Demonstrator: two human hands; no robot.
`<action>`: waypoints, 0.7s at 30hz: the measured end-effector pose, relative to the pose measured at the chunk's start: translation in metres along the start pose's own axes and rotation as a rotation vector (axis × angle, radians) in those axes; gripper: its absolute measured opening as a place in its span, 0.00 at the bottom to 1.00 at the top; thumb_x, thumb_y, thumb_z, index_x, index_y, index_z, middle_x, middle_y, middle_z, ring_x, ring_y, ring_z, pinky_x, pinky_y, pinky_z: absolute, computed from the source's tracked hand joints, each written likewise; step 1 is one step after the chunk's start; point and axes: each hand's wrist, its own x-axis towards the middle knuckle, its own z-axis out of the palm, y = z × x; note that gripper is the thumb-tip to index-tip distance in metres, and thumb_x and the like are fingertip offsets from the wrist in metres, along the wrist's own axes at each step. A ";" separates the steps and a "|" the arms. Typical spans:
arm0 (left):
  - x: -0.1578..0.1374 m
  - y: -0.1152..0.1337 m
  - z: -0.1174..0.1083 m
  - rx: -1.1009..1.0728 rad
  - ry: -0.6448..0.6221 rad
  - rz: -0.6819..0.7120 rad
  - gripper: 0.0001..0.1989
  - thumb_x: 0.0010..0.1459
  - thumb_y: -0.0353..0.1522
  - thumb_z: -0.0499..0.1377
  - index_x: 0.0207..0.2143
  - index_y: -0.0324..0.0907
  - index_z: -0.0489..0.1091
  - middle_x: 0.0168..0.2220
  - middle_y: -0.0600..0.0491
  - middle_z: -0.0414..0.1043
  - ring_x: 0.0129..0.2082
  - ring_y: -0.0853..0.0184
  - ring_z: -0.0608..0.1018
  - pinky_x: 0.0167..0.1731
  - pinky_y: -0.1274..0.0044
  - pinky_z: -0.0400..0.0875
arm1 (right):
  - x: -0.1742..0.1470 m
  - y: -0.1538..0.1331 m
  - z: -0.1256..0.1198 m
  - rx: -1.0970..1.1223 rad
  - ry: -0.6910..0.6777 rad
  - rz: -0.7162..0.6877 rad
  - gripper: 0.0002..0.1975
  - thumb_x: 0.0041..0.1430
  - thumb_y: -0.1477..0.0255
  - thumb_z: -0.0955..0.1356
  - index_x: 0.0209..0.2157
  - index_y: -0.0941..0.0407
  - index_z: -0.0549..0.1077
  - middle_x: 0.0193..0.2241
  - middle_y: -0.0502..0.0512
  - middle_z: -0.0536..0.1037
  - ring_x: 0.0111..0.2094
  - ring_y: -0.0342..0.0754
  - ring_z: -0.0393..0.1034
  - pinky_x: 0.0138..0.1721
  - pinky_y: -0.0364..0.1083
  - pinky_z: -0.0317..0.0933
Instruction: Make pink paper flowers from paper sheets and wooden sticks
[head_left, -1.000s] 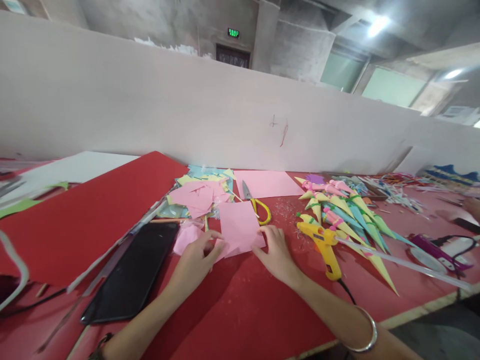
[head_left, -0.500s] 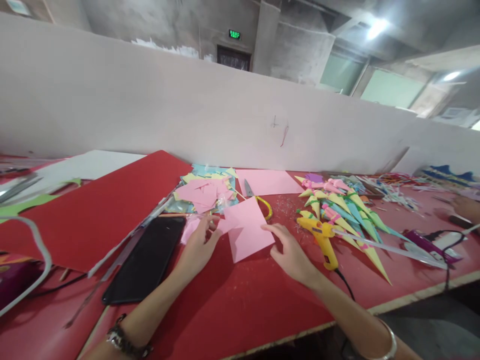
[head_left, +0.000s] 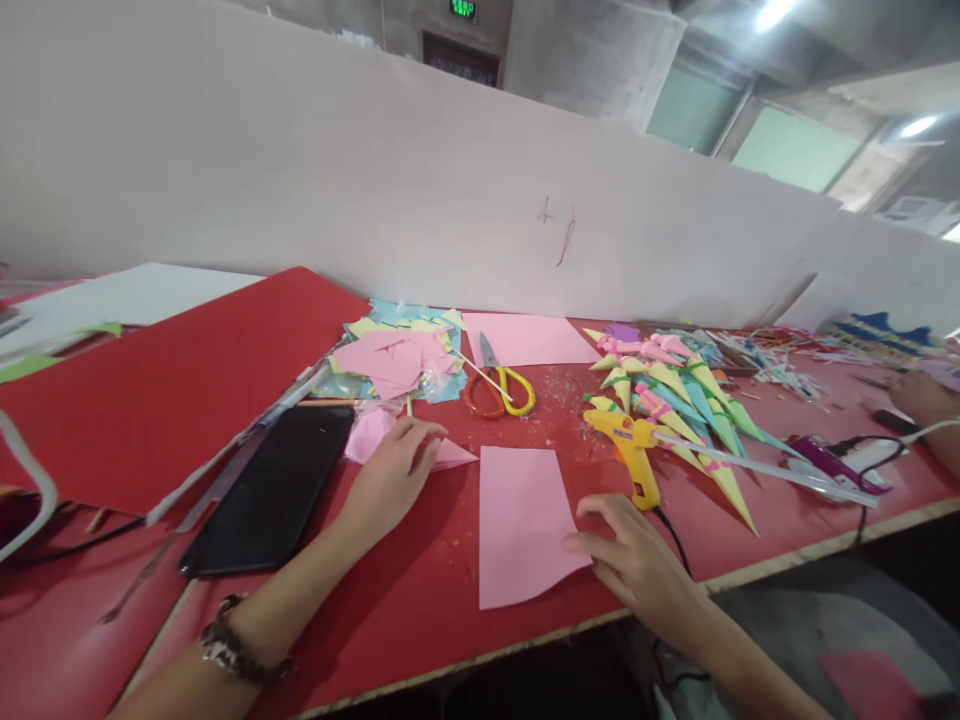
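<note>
Touched with the right hand [head_left: 637, 550] the right edge of a pink paper sheet [head_left: 521, 520], spread on the red tabletop [head_left: 420, 610] with its near edge curved; rested the left hand [head_left: 391, 470], with bent fingers, at a pointed pink paper piece [head_left: 455, 455] just left of it; could not tell either grip as clamped or loose; worked near red-and-yellow-handled scissors [head_left: 498, 371], a yellow glue gun [head_left: 634, 440] and a black smartphone [head_left: 270, 490]
</note>
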 end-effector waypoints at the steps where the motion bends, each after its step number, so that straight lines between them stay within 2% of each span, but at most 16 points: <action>1: -0.002 0.003 0.000 0.054 0.014 0.040 0.14 0.57 0.34 0.44 0.39 0.41 0.65 0.41 0.48 0.67 0.44 0.61 0.68 0.44 0.71 0.61 | -0.003 0.001 -0.002 0.044 -0.063 0.001 0.14 0.54 0.80 0.59 0.37 0.51 0.71 0.44 0.57 0.67 0.46 0.50 0.60 0.45 0.49 0.57; 3: -0.008 0.011 0.000 0.115 -0.032 0.154 0.13 0.56 0.34 0.47 0.42 0.42 0.64 0.44 0.49 0.66 0.46 0.61 0.66 0.45 0.70 0.60 | -0.005 0.003 -0.006 0.136 -0.213 0.001 0.13 0.56 0.75 0.60 0.41 0.49 0.69 0.51 0.55 0.62 0.53 0.50 0.54 0.52 0.52 0.49; 5: -0.015 0.021 -0.001 0.135 -0.195 0.309 0.14 0.54 0.35 0.50 0.44 0.43 0.64 0.46 0.51 0.66 0.46 0.62 0.66 0.46 0.69 0.60 | -0.004 0.005 -0.010 0.197 -0.334 0.015 0.12 0.58 0.71 0.60 0.44 0.47 0.67 0.53 0.52 0.61 0.55 0.49 0.52 0.56 0.56 0.40; 8: -0.028 0.032 0.000 0.258 -0.331 0.424 0.17 0.52 0.38 0.53 0.46 0.50 0.64 0.52 0.54 0.62 0.48 0.57 0.64 0.46 0.64 0.57 | 0.000 0.009 -0.010 0.223 -0.382 0.061 0.11 0.59 0.67 0.59 0.41 0.45 0.68 0.51 0.50 0.65 0.54 0.49 0.54 0.56 0.60 0.27; 12: -0.037 0.033 0.004 0.300 -0.441 0.441 0.21 0.56 0.42 0.49 0.52 0.51 0.58 0.54 0.55 0.61 0.50 0.58 0.63 0.48 0.65 0.55 | 0.005 0.012 -0.005 0.228 -0.344 0.067 0.10 0.59 0.65 0.59 0.36 0.46 0.71 0.48 0.49 0.67 0.52 0.47 0.56 0.56 0.58 0.26; 16: -0.038 0.024 0.005 0.292 -0.471 0.418 0.28 0.55 0.48 0.46 0.56 0.50 0.52 0.58 0.53 0.56 0.55 0.58 0.59 0.51 0.65 0.52 | 0.009 0.013 -0.007 0.221 -0.329 0.041 0.11 0.61 0.67 0.58 0.34 0.49 0.70 0.48 0.51 0.67 0.52 0.47 0.56 0.56 0.56 0.28; 21: -0.036 0.022 0.003 0.296 -0.526 0.366 0.36 0.48 0.52 0.50 0.58 0.50 0.48 0.61 0.53 0.48 0.58 0.55 0.53 0.53 0.62 0.51 | 0.021 0.008 -0.017 0.294 -0.337 0.058 0.09 0.59 0.67 0.60 0.31 0.52 0.69 0.44 0.50 0.70 0.49 0.46 0.60 0.56 0.56 0.26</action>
